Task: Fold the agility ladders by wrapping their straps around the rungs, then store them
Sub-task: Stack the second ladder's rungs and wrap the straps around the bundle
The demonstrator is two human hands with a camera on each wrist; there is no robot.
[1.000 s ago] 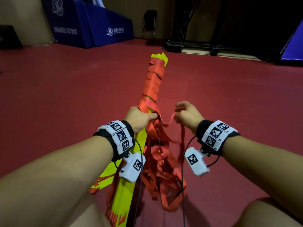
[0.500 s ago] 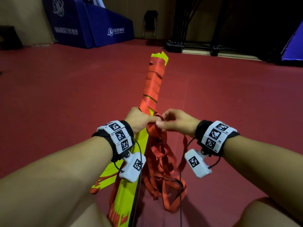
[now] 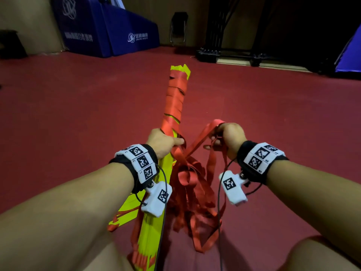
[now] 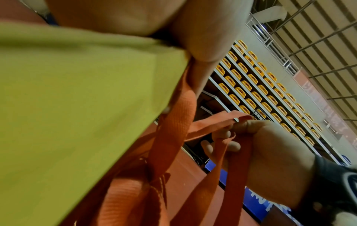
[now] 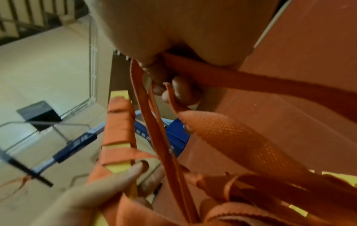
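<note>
A bundle of yellow rungs (image 3: 151,218) slants up from my lap, its upper part wound in orange strap (image 3: 175,98). My left hand (image 3: 164,140) grips the bundle just below the wound part, thumb pressing a strap against it. Off to the right, my right hand (image 3: 229,136) pinches a loop of orange strap (image 3: 203,133) that runs back to the bundle. Loose straps (image 3: 195,194) hang in a tangle between my wrists. The left wrist view shows the yellow rungs (image 4: 77,107) close up and the right hand (image 4: 260,145) holding strap. In the right wrist view the strap-wound bundle (image 5: 117,130) sits above the left hand's fingers (image 5: 115,180).
Red floor (image 3: 78,114) lies all around. Blue padded mats (image 3: 109,34) and a folding chair (image 3: 178,28) stand at the back wall, next to a black equipment frame (image 3: 224,55). Another blue mat (image 3: 349,55) is at far right. Bleacher seats (image 4: 260,85) show in the left wrist view.
My right hand was beside the left at the bundle half a second ago; it has swung out to the right, drawing a strap loop with it. The left hand has kept its grip.
</note>
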